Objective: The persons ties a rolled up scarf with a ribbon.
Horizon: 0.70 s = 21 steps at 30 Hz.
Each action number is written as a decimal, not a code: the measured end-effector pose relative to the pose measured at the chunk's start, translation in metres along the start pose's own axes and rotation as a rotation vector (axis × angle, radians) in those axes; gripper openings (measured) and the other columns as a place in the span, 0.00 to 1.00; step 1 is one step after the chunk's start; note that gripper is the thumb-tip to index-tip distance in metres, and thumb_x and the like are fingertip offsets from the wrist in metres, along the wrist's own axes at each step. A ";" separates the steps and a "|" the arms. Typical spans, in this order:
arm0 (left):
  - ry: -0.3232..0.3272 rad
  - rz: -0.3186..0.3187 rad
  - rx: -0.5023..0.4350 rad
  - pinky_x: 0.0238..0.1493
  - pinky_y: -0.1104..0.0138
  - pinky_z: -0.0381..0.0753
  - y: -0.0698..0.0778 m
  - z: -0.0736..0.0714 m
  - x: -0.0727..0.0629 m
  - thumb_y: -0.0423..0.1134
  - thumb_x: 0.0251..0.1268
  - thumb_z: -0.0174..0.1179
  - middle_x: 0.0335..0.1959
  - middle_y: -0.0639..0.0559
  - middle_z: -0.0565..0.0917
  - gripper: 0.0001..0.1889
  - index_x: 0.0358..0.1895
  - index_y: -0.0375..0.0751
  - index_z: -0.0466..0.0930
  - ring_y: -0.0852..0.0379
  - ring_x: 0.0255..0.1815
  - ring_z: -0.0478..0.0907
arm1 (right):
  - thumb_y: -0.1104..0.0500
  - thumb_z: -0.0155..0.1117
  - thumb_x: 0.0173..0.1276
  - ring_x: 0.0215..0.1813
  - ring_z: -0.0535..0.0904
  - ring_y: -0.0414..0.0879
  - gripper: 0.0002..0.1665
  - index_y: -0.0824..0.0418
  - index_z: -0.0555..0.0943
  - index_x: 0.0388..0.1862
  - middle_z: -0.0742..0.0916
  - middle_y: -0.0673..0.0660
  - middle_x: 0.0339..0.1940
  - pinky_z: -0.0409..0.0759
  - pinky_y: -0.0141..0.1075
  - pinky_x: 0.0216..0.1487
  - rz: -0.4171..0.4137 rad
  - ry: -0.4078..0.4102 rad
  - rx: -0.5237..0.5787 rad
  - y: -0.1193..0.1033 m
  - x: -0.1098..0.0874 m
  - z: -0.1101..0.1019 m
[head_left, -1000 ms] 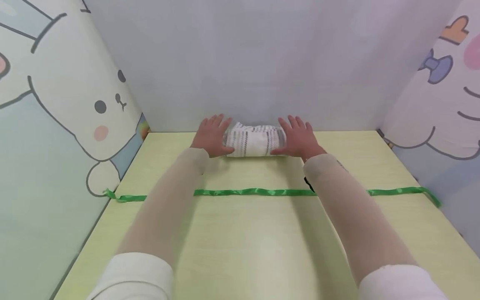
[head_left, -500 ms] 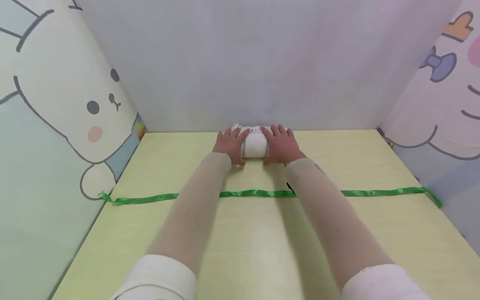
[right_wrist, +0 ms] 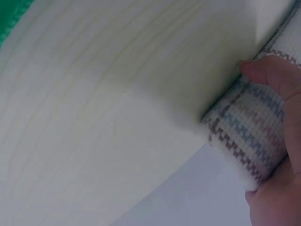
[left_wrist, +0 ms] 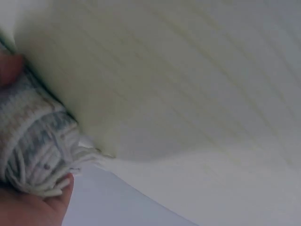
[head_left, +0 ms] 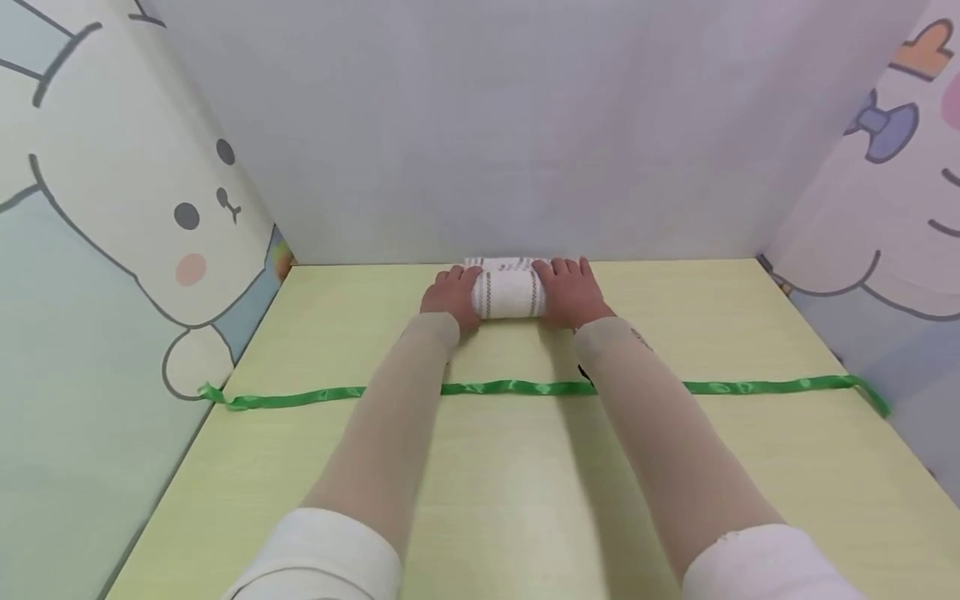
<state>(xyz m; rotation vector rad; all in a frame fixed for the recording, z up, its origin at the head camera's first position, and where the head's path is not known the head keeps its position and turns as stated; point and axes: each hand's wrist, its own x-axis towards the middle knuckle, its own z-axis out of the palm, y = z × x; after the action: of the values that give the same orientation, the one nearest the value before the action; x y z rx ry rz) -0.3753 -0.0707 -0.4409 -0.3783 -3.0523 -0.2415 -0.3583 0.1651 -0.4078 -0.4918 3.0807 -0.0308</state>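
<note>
A rolled-up woven cloth (head_left: pixel 510 293), white with dark patterned stripes, lies at the far edge of the table. My left hand (head_left: pixel 452 297) grips its left part and my right hand (head_left: pixel 572 293) grips its right part, leaving the middle bare between them. Behind the roll, a strip of the cloth shows flat. In the left wrist view, the coiled end of the cloth (left_wrist: pixel 40 146) carries loose white fringe, with the thumb on one side and fingers on the other. Blue, brown and pinkish stripes mark the cloth (right_wrist: pixel 249 127) in the right wrist view, where the thumb presses its side.
A green ribbon (head_left: pixel 517 387) crosses the pale wooden table (head_left: pixel 510 467) from side to side, beneath both forearms. Just behind the roll rises a plain whitish back wall (head_left: pixel 495 133). Cartoon-printed side panels (head_left: pixel 97 333) border the table left and right.
Both hands have moved inward from the roll's ends, and their spread fingers now curl round it. The roll has shifted slightly nearer, and a flat strip of cloth shows behind it.
</note>
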 end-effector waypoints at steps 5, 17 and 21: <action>0.047 -0.033 0.055 0.56 0.49 0.78 0.011 0.003 0.001 0.36 0.68 0.64 0.62 0.45 0.74 0.33 0.75 0.54 0.64 0.42 0.60 0.70 | 0.55 0.75 0.59 0.75 0.59 0.71 0.58 0.60 0.52 0.82 0.67 0.71 0.74 0.47 0.63 0.78 -0.015 -0.004 -0.034 0.000 0.002 0.004; 0.034 -0.064 0.045 0.56 0.50 0.78 0.013 0.006 0.004 0.35 0.72 0.61 0.61 0.46 0.74 0.33 0.77 0.55 0.63 0.44 0.60 0.70 | 0.60 0.73 0.61 0.75 0.59 0.68 0.57 0.57 0.51 0.83 0.66 0.69 0.74 0.51 0.59 0.78 0.026 -0.037 0.084 0.000 0.004 0.007; 0.032 -0.057 0.032 0.56 0.50 0.78 0.012 0.005 0.007 0.36 0.71 0.62 0.62 0.47 0.74 0.33 0.77 0.56 0.62 0.45 0.59 0.69 | 0.59 0.72 0.64 0.74 0.60 0.67 0.56 0.55 0.50 0.84 0.66 0.69 0.74 0.52 0.60 0.78 0.048 -0.045 0.099 0.002 0.005 0.006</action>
<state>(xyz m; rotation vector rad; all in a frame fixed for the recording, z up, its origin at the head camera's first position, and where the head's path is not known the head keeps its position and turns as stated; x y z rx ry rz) -0.3795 -0.0565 -0.4432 -0.2827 -3.0348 -0.1986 -0.3639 0.1653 -0.4144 -0.4084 3.0278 -0.1677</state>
